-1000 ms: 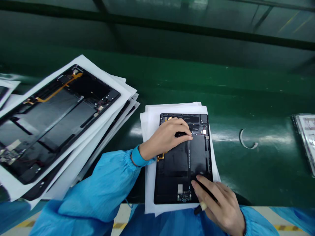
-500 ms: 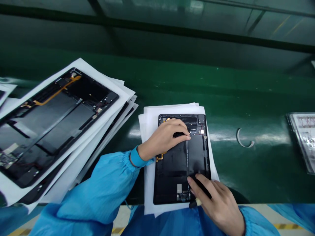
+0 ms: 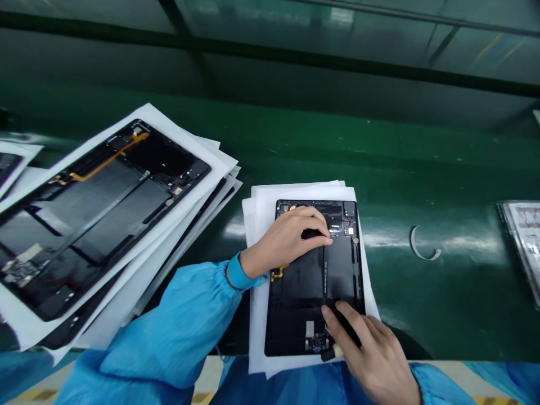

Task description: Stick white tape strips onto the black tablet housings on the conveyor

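Note:
A black open tablet housing (image 3: 295, 315) lies on white sheets in front of me. A thin dark flat ribbon cable (image 3: 325, 275) runs lengthwise down its middle. My left hand (image 3: 297, 239) reaches over the upper half, thumb and index finger pinched at the cable's upper end. Over the lower right part is my right hand (image 3: 371, 351), its fingertips touching the cable's lower end above a small circuit board (image 3: 316, 342). From beneath that hand sticks out a short tool (image 3: 331, 353) with a black end and a cream section; its remainder is hidden.
To the left, a stack of similar tablet housings (image 3: 105, 208) is interleaved with white sheets (image 3: 219, 157). A curled pale strip (image 3: 422, 250) lies on the green tabletop (image 3: 405, 152) at right. Beyond it, a clear plastic tray (image 3: 521, 242) reaches the frame's edge.
The whole scene has shifted slightly right and down in view. Both hands keep nearly the same places on the tablet housing.

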{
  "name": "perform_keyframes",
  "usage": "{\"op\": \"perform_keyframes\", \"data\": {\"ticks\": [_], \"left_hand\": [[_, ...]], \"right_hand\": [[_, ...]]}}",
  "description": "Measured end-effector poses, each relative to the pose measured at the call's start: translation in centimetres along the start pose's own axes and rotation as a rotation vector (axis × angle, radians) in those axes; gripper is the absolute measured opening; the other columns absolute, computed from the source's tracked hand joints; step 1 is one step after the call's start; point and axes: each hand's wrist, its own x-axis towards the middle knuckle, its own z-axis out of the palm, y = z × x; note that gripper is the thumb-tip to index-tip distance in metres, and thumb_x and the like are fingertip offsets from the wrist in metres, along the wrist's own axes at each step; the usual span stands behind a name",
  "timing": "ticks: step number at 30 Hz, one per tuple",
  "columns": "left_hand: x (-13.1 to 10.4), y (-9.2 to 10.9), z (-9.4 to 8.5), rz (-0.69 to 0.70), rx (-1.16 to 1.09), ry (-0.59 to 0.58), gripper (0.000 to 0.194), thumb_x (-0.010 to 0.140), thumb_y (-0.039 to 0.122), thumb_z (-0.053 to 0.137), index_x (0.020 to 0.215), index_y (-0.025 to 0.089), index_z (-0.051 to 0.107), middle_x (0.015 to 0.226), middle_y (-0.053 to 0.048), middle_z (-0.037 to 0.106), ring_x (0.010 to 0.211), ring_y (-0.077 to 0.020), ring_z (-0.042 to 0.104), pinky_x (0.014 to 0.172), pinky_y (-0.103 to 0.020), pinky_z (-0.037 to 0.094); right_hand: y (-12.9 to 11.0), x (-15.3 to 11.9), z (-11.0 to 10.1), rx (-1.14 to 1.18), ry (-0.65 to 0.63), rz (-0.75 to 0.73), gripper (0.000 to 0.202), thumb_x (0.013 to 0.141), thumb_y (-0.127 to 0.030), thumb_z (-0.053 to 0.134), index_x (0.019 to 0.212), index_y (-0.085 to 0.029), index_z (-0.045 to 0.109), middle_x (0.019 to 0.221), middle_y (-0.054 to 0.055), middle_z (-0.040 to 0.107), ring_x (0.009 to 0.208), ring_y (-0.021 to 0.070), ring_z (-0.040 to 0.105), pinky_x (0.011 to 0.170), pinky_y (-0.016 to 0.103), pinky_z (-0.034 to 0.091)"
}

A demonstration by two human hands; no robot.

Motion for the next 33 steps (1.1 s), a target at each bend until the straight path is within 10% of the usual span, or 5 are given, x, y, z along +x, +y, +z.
{"op": "perform_keyframes", "data": {"ticks": [10,33], "left_hand": [[-0.05,-0.30,0.17,-0.003,0.016,-0.007,0.007,0.088,0.025,0.069,0.085,0.020,0.072,0.099,-0.002,0.067,0.088,-0.0170,0.063,0.081,-0.032,0.045],[-0.02,-0.36,0.22,0.013,0.001,0.015,0.005,0.087,0.022,0.070,0.084,0.019,0.073,0.097,-0.002,0.067,0.086,-0.0165,0.064,0.080,-0.031,0.048]], "right_hand": [[-0.09,-0.68,0.72,0.031,-0.054,-0.075,0.039,0.094,-0.007,0.039,0.121,-0.007,0.067,0.140,0.015,0.055,0.059,0.0125,0.056,0.054,0.030,0.046],[-0.16,0.16,0.38,0.037,-0.025,-0.091,0.037,0.094,-0.005,0.038,0.110,-0.006,0.071,0.130,0.017,0.062,0.055,0.0135,0.058,0.047,0.031,0.043]]}}
